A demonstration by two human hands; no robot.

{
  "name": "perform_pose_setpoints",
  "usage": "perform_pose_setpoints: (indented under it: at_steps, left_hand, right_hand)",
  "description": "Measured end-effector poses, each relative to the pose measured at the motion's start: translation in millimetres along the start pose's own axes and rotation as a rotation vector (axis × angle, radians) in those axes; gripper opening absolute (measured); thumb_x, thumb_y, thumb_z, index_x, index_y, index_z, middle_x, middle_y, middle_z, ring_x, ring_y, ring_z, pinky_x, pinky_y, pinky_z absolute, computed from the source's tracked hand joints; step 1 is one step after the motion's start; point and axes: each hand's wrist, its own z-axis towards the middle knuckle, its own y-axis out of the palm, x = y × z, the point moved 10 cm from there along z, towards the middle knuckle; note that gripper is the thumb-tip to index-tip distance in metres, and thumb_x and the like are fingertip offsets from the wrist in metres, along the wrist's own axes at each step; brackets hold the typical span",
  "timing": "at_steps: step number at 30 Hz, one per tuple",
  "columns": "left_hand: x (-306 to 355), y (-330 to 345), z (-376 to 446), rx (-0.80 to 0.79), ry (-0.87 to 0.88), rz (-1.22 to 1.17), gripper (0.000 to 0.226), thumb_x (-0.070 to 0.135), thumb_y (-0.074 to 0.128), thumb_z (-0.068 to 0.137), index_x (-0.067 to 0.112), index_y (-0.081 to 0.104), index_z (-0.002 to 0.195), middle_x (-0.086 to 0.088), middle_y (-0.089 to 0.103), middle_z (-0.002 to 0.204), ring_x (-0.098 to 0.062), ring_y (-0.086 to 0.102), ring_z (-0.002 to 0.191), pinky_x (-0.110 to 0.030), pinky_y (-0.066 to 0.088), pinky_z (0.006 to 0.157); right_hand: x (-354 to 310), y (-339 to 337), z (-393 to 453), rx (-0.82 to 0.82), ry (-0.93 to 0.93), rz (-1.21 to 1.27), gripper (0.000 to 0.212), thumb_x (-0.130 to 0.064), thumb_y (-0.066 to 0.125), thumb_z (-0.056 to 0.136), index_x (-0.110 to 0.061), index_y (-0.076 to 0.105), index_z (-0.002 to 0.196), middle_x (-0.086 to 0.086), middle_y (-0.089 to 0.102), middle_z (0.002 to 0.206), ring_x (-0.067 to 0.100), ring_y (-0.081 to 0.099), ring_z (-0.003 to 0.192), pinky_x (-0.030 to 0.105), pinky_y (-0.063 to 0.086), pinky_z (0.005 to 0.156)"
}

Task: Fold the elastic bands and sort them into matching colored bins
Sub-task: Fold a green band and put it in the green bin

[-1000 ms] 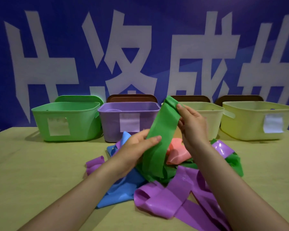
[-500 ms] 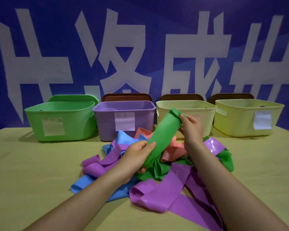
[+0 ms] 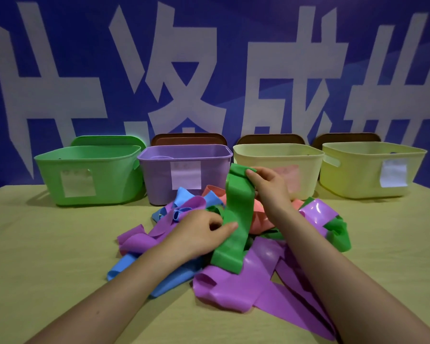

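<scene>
Tabletop (image 3: 47, 244): green band (image 3: 236, 219) between hands

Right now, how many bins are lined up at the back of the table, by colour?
Green bin: 1
Purple bin: 1
Pale cream bin: 1
Yellow-green bin: 1
Total: 4
</scene>
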Motion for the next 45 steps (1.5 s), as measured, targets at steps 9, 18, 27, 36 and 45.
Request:
perform_pose_setpoints:
  at_steps: [9, 18, 27, 36, 45]
  left_hand:
    - [-15, -63, -3, 0.474, -0.077, -0.762, 0.029, 0.037, 0.051, 0.097, 0.012, 0.06, 0.086, -0.006, 0.065, 0.08, -0.017, 0.062, 0.078, -0.039, 0.054, 0.073]
    - [-24, -48, -5, 0.419, -0.182, -0.921, 0.02, 0.023, 0.049, 0.099, 0.017, 0.068, 0.095, -0.012, 0.073, 0.092, -0.028, 0.07, 0.088, -0.044, 0.055, 0.083]
    - [-20, -56, -8, 0.486, -0.202, -1.045, 0.021, 0.021, 0.055, 0.095, 0.014, 0.066, 0.079, -0.006, 0.068, 0.076, -0.019, 0.062, 0.074, -0.029, 0.049, 0.068]
    - [-22, -54, -4, 0.416, -0.212, -1.172, 0.024, 0.028, 0.055, 0.094, 0.013, 0.07, 0.084, -0.008, 0.072, 0.077, -0.017, 0.067, 0.069, -0.023, 0.053, 0.061]
    - [-29, -54, -4, 0.417, -0.254, -1.123, 0.035, 0.044, 0.062, 0.086, 0.011, 0.072, 0.082, -0.014, 0.073, 0.082, -0.025, 0.068, 0.076, -0.032, 0.054, 0.072]
  right_hand:
    - [-39, 46, -32, -0.16, -0.108, 0.088, 0.011, -0.009, 0.06, 0.092, -0.014, 0.069, 0.087, 0.004, 0.068, 0.083, 0.012, 0.061, 0.073, 0.023, 0.049, 0.059]
    - [-51, 61, -52, -0.186, -0.323, -0.119, 0.011, -0.008, 0.064, 0.089, -0.017, 0.07, 0.087, -0.005, 0.063, 0.064, 0.006, 0.05, 0.047, 0.019, 0.042, 0.049]
    - [-78, 61, -69, -0.147, -0.728, -0.302, 0.016, -0.013, 0.064, 0.087, -0.016, 0.072, 0.101, -0.014, 0.063, 0.083, 0.006, 0.056, 0.064, 0.022, 0.046, 0.063]
    - [-80, 66, -72, -0.186, -0.822, -0.364, 0.019, -0.012, 0.064, 0.087, -0.009, 0.072, 0.103, -0.005, 0.062, 0.083, 0.009, 0.059, 0.065, 0.035, 0.053, 0.062]
    - [-77, 80, -72, -0.38, -0.942, -0.606, 0.026, -0.013, 0.058, 0.091, -0.01, 0.069, 0.114, -0.001, 0.06, 0.091, 0.013, 0.06, 0.073, 0.025, 0.05, 0.068]
